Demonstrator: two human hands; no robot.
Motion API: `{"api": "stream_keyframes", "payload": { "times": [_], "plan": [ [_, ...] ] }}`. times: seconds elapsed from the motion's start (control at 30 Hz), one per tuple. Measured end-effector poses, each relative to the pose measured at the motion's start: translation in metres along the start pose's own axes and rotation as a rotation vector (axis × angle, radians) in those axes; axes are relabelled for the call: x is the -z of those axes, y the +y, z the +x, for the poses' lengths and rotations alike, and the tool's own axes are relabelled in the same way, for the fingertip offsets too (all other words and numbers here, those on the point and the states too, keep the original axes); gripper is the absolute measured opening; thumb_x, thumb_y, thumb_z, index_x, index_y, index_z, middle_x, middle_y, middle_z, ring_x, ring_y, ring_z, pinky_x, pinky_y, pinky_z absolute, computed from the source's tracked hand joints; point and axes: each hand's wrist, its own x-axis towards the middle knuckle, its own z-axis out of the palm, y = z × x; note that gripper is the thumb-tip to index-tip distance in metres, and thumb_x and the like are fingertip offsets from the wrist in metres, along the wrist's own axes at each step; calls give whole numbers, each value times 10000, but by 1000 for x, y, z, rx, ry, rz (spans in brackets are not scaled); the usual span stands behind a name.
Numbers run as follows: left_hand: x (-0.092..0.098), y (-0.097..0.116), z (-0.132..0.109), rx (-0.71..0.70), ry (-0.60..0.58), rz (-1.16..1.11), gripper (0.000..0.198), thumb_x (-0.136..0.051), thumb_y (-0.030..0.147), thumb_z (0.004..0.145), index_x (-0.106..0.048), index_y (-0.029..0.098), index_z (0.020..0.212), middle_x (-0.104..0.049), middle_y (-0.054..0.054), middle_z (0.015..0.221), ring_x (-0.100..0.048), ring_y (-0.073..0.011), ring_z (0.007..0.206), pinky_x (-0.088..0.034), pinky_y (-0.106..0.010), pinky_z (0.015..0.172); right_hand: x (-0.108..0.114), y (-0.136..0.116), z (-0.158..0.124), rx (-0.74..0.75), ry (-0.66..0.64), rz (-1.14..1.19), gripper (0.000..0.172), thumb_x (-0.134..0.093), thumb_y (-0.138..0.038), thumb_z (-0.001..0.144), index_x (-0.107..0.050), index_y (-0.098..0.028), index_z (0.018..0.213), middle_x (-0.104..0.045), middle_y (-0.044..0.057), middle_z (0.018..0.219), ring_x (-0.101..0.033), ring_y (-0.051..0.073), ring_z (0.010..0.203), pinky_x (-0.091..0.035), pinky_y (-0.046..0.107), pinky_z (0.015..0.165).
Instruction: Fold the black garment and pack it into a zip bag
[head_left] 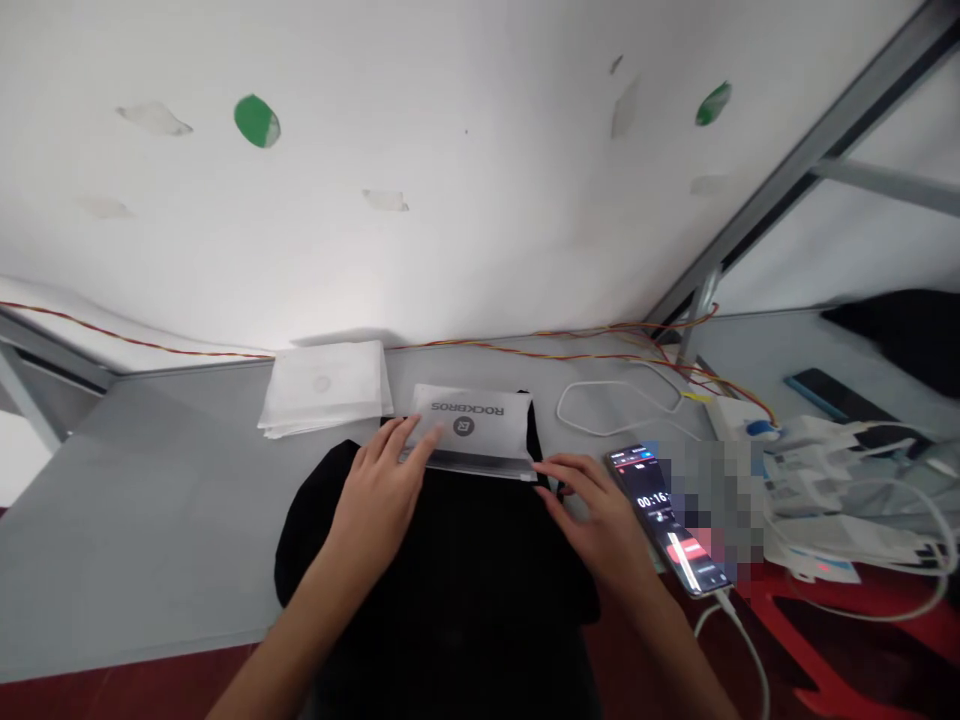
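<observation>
Pressing flat with fingers spread, our left hand [382, 485] had its tips on the near left part of the frosted ROCKBROS zip bag [487, 435]. Our right hand [600, 515] lay with fingers stretched to the bag's near right corner; whether they nipped the seal strip or merely touched it we could not tell. The bag lay across the far edge of a black garment [450, 560], which was spread on the grey worktop [150, 500] at its near edge. We judged the bag light, limp and slick, apt to slide on the cloth, and best taken by the stiffer zip strip along its near edge or by a corner. The garment looked soft and floppy. Just right of our right hand lay a phone [667, 520] showing a timer. Toward the worktop's back edge sat a stack of white bags [326, 400], a looped white cable [611, 405] and coloured wires [570, 352].
</observation>
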Motion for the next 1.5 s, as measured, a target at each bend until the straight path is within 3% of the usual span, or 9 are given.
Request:
{"api": "stream_keyframes", "payload": {
  "times": [0.1,0.23,0.37,0.57,0.73,0.83,0.97,1.23,1.5],
  "plan": [
    [-3,-12,20,6,-109,76,779,-453,-37,907,-315,245,1621,-572,-148,1505,-546,-328,1382,-513,-507,1067,-9,0,20,64,-135,-114,397,-570,-150,943,-701,-288,1292,-741,74,1165,-741,248,993,-632,380,805],
    [-1,-12,27,-87,-213,95,682,-515,62,940,-411,302,1570,-631,-86,1459,-584,-299,1350,-433,-546,1148,-13,5,38,65,-176,-126,406,-559,-141,944,-711,-294,1288,-791,52,1164,-772,253,977,-632,383,823],
    [-8,-6,26,-84,-249,96,666,-661,246,936,-434,297,1560,-568,-109,1528,-589,-335,1346,-497,-532,1096,-16,7,48,42,-169,-11,393,-639,-137,873,-744,-283,1223,-812,47,1127,-791,251,884,-641,396,812],
    [12,2,35,-184,-140,227,606,-458,41,967,-439,189,1554,-611,-127,1482,-598,-281,1349,-578,-392,981,-18,-6,65,12,-114,110,275,-615,-193,906,-752,-263,1134,-823,31,1019,-795,230,864,-653,378,799],
    [46,17,4,-363,91,276,510,-434,98,1007,-525,196,1499,-602,-64,1498,-572,-297,1374,-539,-427,1032,5,-10,36,4,-108,176,326,-650,-221,916,-722,-291,1226,-808,23,1085,-788,217,934,-657,359,847],
    [31,21,-26,-364,49,226,460,-429,83,998,-625,194,1399,-654,-59,1440,-654,-294,1268,-555,-436,979,9,1,3,-7,-158,174,415,-656,-200,923,-665,-301,1325,-768,46,1237,-790,207,953,-669,344,841],
    [-1,21,-46,-219,25,144,398,-499,126,1005,-645,196,1369,-666,-80,1421,-635,-321,1289,-557,-452,942,5,12,-24,55,-75,112,138,-656,-245,959,-749,-286,1051,-795,47,1061,-784,215,900,-671,357,819],
    [-11,54,-24,-237,129,2,270,-640,205,978,-706,249,1237,-702,-71,1357,-637,-314,1252,-496,-492,1026,-2,8,-19,224,-90,-12,184,-625,-201,982,-784,-292,987,-793,36,975,-763,194,860,-643,317,763],
    [-25,80,-7,-298,348,-161,68,-688,200,961,-733,247,982,-784,-19,1095,-691,-223,1028,-490,-408,924,-9,-5,-17,249,-5,11,189,-632,-189,982,-790,-290,1000,-794,38,941,-751,185,840,-627,315,749]
  ]
}}
